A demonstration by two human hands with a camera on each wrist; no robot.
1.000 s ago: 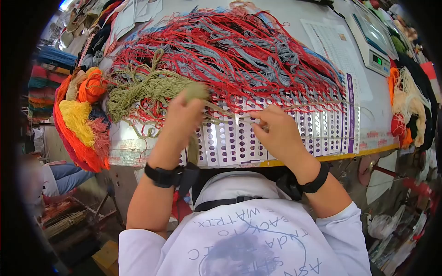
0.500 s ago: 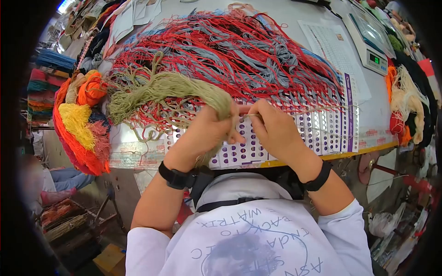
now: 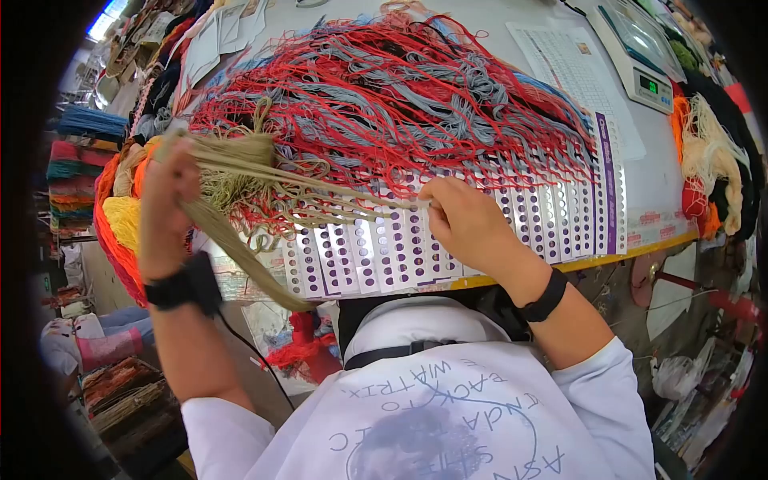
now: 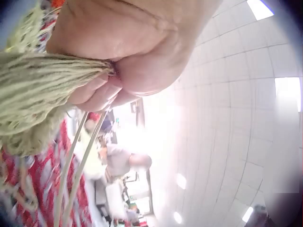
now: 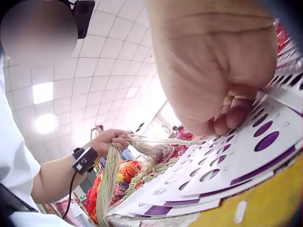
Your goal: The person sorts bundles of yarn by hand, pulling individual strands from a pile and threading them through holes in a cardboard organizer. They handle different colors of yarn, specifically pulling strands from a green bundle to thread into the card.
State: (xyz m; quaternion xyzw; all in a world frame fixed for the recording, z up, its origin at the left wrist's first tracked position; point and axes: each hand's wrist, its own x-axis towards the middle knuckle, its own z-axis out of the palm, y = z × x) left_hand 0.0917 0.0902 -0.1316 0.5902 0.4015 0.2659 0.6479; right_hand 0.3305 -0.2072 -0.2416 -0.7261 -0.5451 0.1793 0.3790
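My left hand (image 3: pixel 166 204), raised over the left side of the table in the head view, grips a hank of olive-green yarn (image 3: pixel 240 254). The left wrist view shows the bunched yarn (image 4: pixel 42 87) passing through its curled fingers, and one end hangs past the table's front edge. Several strands (image 3: pixel 336 186) stretch from it toward my right hand (image 3: pixel 472 226). That hand pinches their ends low over white hole-punched cards (image 3: pixel 372 248) with purple circles; in the right wrist view its fingertips (image 5: pixel 236 117) are curled right at the holes.
A large tangle of red and grey yarn (image 3: pixel 384 96) covers the table behind the cards. Orange and yellow yarn bundles (image 3: pixel 122 218) hang at the left edge. A digital scale (image 3: pixel 652 88) stands at the back right beside printed sheets (image 3: pixel 564 68).
My left hand first moved right, close to the right hand, then swung far left with the olive-green yarn, drawing strands out between the hands. The right hand stayed nearly in place over the cards.
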